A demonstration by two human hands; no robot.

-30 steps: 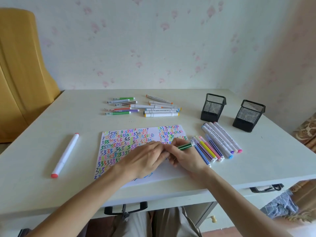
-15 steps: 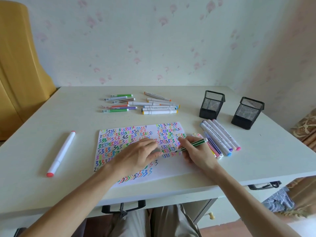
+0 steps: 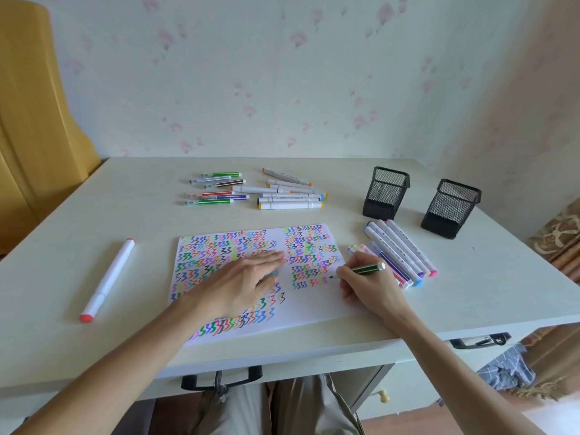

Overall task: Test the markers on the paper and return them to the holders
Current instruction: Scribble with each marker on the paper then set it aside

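Your right hand (image 3: 368, 288) pinches the green striped thin marker (image 3: 364, 269), its dark tip touching the white paper sheet covered in coloured zigzags (image 3: 317, 304). Your left hand (image 3: 248, 279) lies flat on that sheet, fingers straight. Two empty-looking black mesh holders (image 3: 386, 193) stand beyond the capped markers.

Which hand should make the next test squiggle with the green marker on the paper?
Right. The right hand already grips the green marker, tip down at the paper beside the last row. The left hand lies flat, steadying the sheet.
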